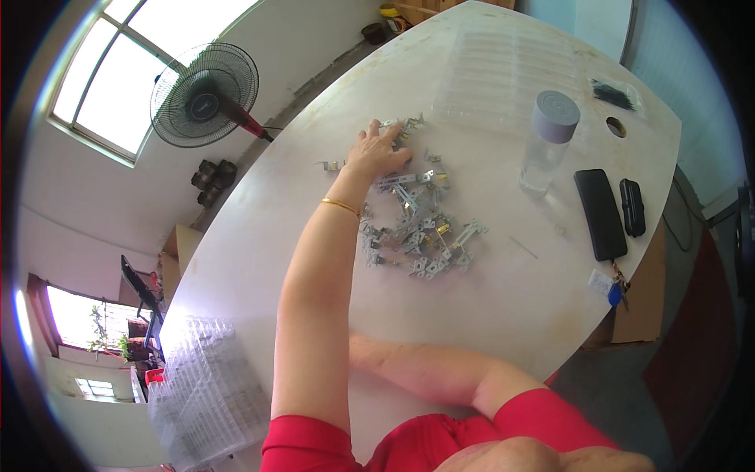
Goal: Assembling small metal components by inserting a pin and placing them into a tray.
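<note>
My left hand (380, 151) reaches far across the white table, its fingers spread over a few small metal brackets (412, 123) at the far end of a loose pile. It appears to touch them, with nothing visibly gripped. Nearer me lies the main heap of silvery metal brackets (425, 232), some with brass-coloured pieces. One single bracket (331, 166) sits apart, to the left of my wrist. My right forearm (425, 370) crosses beneath my left arm near the table's front, and the right hand is hidden behind that arm.
A lidded clear bottle (548, 145), black phone (600, 214), black case (631, 208) and keys (618, 291) occupy the right side. Clear plastic trays (503, 79) lie at the far end; more trays (204, 393) are stacked at left. A fan (206, 101) stands beyond the left edge.
</note>
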A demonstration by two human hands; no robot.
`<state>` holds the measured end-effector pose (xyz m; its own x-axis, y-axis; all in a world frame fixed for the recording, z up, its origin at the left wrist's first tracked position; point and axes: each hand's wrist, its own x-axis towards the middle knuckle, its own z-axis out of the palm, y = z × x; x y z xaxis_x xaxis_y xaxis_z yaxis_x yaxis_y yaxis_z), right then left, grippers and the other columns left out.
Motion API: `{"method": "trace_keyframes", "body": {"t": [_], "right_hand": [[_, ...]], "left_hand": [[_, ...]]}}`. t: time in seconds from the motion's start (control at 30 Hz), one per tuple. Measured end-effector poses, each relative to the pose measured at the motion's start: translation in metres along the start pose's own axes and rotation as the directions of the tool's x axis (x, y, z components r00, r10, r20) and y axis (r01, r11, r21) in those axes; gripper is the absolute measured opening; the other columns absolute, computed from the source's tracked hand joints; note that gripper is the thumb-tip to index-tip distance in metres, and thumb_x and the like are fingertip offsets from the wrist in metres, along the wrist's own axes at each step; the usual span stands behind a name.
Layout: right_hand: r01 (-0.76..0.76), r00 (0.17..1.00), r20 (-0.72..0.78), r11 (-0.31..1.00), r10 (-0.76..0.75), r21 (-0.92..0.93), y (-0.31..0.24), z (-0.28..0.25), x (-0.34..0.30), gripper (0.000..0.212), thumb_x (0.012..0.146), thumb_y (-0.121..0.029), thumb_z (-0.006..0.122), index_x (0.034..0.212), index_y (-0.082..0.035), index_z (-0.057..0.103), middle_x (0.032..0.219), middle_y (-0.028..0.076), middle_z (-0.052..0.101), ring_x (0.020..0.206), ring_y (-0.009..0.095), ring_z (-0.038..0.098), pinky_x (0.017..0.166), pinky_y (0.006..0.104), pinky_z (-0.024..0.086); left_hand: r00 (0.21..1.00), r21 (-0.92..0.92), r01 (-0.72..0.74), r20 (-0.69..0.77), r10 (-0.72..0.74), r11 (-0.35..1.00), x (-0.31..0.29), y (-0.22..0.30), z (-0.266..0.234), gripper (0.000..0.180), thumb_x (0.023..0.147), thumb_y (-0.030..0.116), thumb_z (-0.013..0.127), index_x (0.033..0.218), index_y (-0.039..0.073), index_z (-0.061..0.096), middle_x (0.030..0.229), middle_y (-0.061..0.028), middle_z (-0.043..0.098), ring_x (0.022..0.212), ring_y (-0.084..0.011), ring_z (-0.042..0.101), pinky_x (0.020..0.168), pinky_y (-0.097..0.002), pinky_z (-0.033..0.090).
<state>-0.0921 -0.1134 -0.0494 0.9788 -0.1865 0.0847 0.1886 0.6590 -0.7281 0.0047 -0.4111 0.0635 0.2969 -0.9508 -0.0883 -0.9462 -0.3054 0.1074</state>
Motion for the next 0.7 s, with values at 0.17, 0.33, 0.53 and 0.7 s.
{"method": "trace_keyframes", "body": {"t": [0.17,0.33,0.53,0.7], "right_hand": [[0.225,0.97,0.125,0.585,-0.206,-0.779,-0.089,0.03,-0.019,0.033,0.091,-0.028,0.06,0.116,-0.006,0.064,0.12,0.019,0.064,0.113,0.035,0.06,0.095,0.0418,0.049],[0.341,0.919,0.193,0.446,-0.344,-0.827,-0.051,0.018,0.003,0.022,0.084,-0.014,0.06,0.104,-0.007,0.066,0.108,0.017,0.067,0.105,0.035,0.063,0.091,0.0438,0.05],[0.428,0.884,0.387,0.119,-0.264,-0.896,-0.047,0.01,0.01,0.017,0.078,-0.004,0.058,0.093,-0.006,0.065,0.09,0.013,0.068,0.086,0.031,0.065,0.079,0.0438,0.049],[0.436,0.895,0.413,0.142,-0.169,-0.889,-0.066,0.026,0.001,0.014,0.077,-0.002,0.059,0.089,-0.008,0.064,0.087,0.011,0.068,0.082,0.031,0.065,0.075,0.0429,0.048]], "left_hand": [[0.998,-0.002,-0.034,0.056,0.034,0.999,-0.059,0.012,-0.006,0.065,0.092,0.052,0.043,0.153,0.029,0.036,0.155,-0.0282,0.029,0.137,-0.0526,0.035,0.114,-0.0505,0.033],[0.998,-0.003,0.017,0.068,-0.017,1.0,-0.106,0.023,-0.019,0.067,0.095,0.059,0.039,0.153,0.025,0.035,0.149,-0.0313,0.036,0.137,-0.0535,0.035,0.114,-0.0512,0.033],[0.968,-0.009,-0.089,-0.236,0.085,0.996,-0.118,-0.007,-0.045,0.05,0.099,0.027,0.049,0.146,0.01,0.043,0.139,-0.0239,0.051,0.126,-0.0399,0.051,0.105,-0.0466,0.043],[0.983,-0.016,0.071,-0.171,-0.072,0.997,-0.084,-0.117,-0.009,0.055,0.091,0.01,0.045,0.146,0.014,0.043,0.147,-0.019,0.045,0.136,-0.0376,0.042,0.11,-0.0442,0.04]]}}
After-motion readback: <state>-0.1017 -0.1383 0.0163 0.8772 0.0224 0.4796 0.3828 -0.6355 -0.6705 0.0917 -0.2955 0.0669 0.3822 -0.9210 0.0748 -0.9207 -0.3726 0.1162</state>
